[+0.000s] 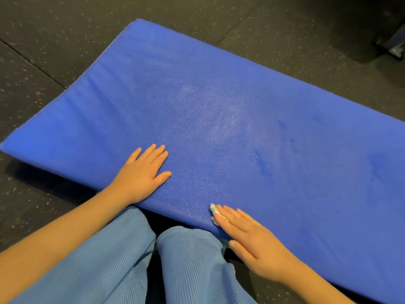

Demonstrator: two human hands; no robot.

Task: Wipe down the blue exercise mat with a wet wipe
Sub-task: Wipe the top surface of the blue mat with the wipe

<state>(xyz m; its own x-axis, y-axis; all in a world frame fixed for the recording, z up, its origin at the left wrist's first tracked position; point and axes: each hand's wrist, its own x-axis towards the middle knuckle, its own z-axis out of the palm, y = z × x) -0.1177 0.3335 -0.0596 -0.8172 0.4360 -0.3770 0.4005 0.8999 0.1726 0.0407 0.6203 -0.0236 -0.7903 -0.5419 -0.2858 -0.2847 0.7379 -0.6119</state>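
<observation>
A dark speckled rubber floor [41,69] carried one blue exercise mat [252,102], which lay slantwise, its far left corner pointing away and its long near edge running from the left down towards the lower right. Near the left end of that near edge, the left hand [142,175] rested palm down on the mat, its four fingers [153,153] straight and close together, the thumb spread out to the right; it held nothing. Its wrist crossed the near edge. Below the edge, two knees in light blue ribbed trousers [105,262] sat side by side, tucked just against the mat.

A pale, faintly glistening patch spread over the mat's middle, beyond and between the two hands.

One white wet wipe [214,212], crumpled small, lay on the mat just inside the near edge, right of the knees. Only its left part showed, poking out past the fingertips of the right hand [249,236]; the rest was hidden beneath them. That hand lay flat over the wipe, its fingers [232,218] straight and slightly apart, pressing it to the mat and not curled round it. Its thumb pointed left along the near edge.

Further right, several darker blotches marked the mat's surface. By the far right of the floor stood a dark object [392,47], too dim to identify.
</observation>
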